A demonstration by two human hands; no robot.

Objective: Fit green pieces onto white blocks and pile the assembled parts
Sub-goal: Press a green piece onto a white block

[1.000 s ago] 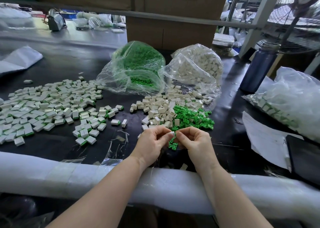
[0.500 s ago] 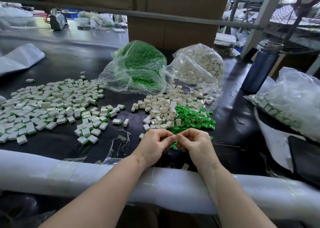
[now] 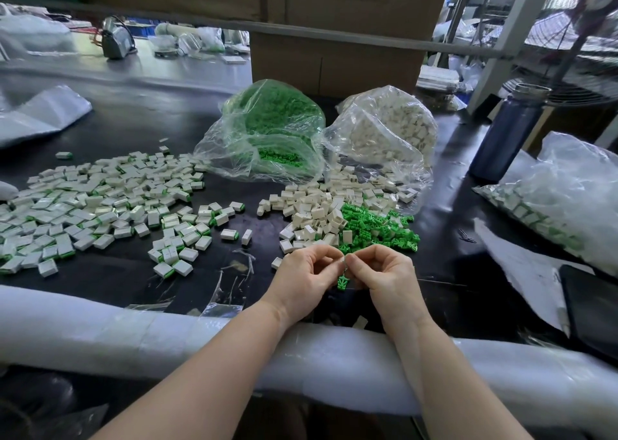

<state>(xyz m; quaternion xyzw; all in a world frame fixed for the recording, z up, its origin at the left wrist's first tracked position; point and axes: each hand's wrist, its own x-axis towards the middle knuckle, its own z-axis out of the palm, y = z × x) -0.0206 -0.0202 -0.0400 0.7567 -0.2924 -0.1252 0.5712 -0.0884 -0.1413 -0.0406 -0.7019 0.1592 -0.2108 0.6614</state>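
A black worktop (image 3: 140,128) carries all parts. At far left lies the pile of assembled parts (image 3: 100,205) — white blocks with green edges, spread flat and loosely, with a few strays near its right margin. Right of centre, a clear bag of green pieces (image 3: 271,132) leans against a clear bag of white blocks (image 3: 388,128). Loose white blocks (image 3: 317,209) spill in front of the two bags; loose green pieces (image 3: 378,229) lie touching their right side. Strips of clear film (image 3: 234,272) lie on the worktop between the assembled pile and the hands. A dark blue bottle (image 3: 508,132) stands upright farther right, and a further bag of parts (image 3: 561,202) lies at the right edge. A white padded roll (image 3: 100,329) runs along the near edge; both forearms rest across it.

The left hand (image 3: 304,279) and right hand (image 3: 384,276) meet fingertip to fingertip just in front of the loose heaps, backs of the hands up, fingers curled inward. Each grip is pinched on one small part (image 3: 344,262) held between them — mostly hidden, so its type cannot be told. A green piece (image 3: 341,282) shows just below the fingertips.
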